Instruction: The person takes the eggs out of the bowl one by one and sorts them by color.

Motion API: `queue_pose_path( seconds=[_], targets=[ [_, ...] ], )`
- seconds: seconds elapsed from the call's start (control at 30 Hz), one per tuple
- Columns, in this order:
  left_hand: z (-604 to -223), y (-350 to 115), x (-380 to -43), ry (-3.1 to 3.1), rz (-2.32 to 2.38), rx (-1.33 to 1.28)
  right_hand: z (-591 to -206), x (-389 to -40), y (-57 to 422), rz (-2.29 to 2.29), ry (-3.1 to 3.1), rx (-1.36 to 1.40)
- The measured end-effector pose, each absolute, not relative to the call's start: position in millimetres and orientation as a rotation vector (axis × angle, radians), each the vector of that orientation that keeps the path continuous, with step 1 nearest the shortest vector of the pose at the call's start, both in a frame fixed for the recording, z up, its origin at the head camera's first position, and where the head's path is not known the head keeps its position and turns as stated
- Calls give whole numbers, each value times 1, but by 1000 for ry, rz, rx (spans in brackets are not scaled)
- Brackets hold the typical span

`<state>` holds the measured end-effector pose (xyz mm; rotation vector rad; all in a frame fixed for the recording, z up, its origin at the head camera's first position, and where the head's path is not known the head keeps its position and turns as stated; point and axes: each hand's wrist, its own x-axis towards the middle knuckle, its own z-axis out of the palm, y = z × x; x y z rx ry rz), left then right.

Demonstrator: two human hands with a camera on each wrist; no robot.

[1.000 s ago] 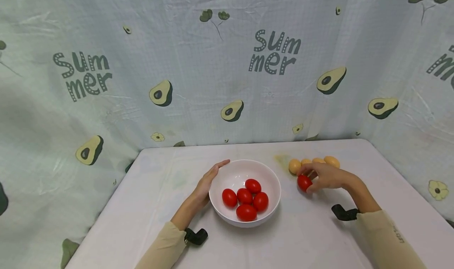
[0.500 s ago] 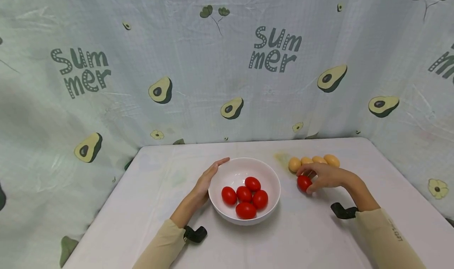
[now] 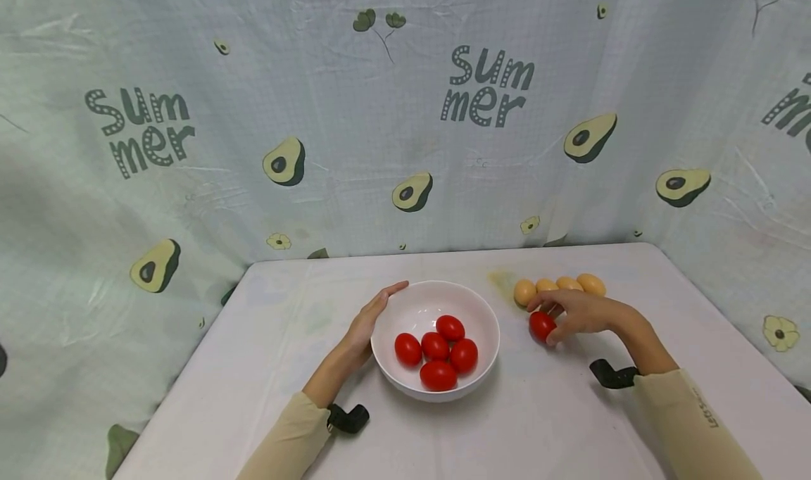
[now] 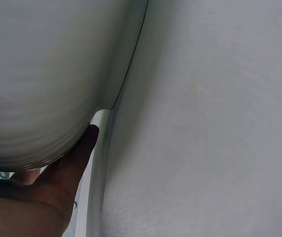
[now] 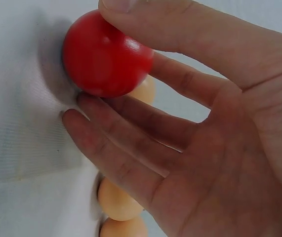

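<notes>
A white bowl (image 3: 405,390) stands on the table with several red eggs (image 3: 438,376) inside. My left hand (image 3: 362,331) lies along the bowl's left outer side, fingers extended toward its far rim. In the left wrist view the hand (image 4: 57,190) touches the curved outer wall of the bowl (image 4: 37,89). To the right of the bowl, my right hand (image 3: 579,312) pinches another red egg (image 3: 541,326) between thumb and fingers. The right wrist view shows the thumb on one side of this red egg (image 5: 103,57), fingertips on the other, close over the tabletop.
Several yellow-tan eggs (image 3: 525,292) sit in a row just beyond my right hand. A yellowish stain (image 3: 503,283) marks the white table (image 3: 304,311) beside them. A curtain (image 3: 355,128) printed with avocados hangs behind and at both sides of the table.
Both hands, the bowl and the eggs keep their places relative to one another. Only the head view shifts slightly.
</notes>
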<state>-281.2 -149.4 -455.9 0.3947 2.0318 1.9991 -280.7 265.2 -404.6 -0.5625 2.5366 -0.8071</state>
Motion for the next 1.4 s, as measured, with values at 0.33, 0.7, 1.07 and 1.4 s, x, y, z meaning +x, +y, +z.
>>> queue_pose_path(
  seconds=[0.33, 0.7, 1.07, 1.4],
  targets=[
    [-457, -149, -282, 2022, 2003, 394, -397, -280, 269, -851, 2520, -589],
    [-456, -150, -280, 2022, 2002, 385, -382, -275, 266, -864, 2635, -700],
    [-455, -150, -280, 2018, 1989, 367, -370, -268, 250, -911, 2685, -786],
    [-454, -150, -280, 2040, 1988, 352, -355, -282, 217, -905, 2696, -900]
  ],
)
